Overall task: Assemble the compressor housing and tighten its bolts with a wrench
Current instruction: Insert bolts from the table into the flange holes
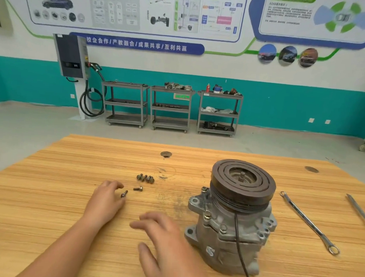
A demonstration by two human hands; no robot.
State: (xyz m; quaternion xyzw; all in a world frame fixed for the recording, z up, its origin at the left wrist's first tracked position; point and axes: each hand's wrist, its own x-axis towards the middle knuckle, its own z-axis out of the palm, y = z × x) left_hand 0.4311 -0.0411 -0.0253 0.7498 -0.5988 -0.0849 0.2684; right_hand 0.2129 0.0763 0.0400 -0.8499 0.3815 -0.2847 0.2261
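A grey compressor (225, 228) stands on the wooden table (71, 175) at centre right, its dark pulley (221, 177) facing up and a black wire hanging down its front. Bolts sit in its upper flange. Left of it lie a cluster of three loose bolts (145, 178) and a single bolt (138, 188). My left hand (105, 200) pinches another small bolt (124, 193) at its fingertips, tilted just above the table. My right hand (158, 237) hovers with relaxed, spread fingers left of the compressor and holds nothing. A long ring wrench (307, 221) lies right of the compressor.
A thin metal tool (360, 211) lies at the table's right edge. Two round holes (166, 154) mark the tabletop. Beyond the table are three grey shelf carts (171, 108) against a teal wall and a charging unit (72, 56) with its cable.
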